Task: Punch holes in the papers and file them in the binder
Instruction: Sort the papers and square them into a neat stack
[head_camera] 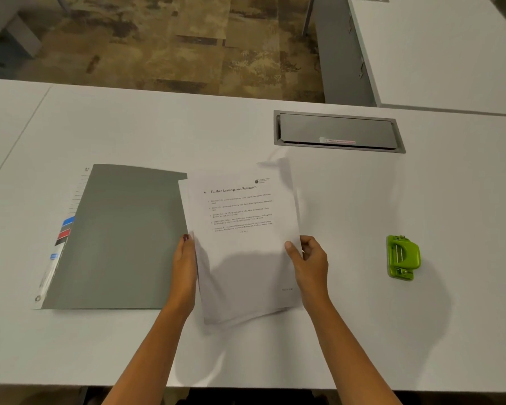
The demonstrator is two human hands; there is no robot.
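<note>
The grey binder lies flat just left of the left hand, with blue and red tabs on its far-left edge; that hand grips the left edge of the papers, its fingers mostly hidden behind them; the top sheet reads "6. Further Readings and Resources", and the smaller print is unreadable; the stack's long axis runs away from the person, heading farthest; the right hand pinches the right edge, thumb on top; the green hole punch sits well right of it on the table.
</note>
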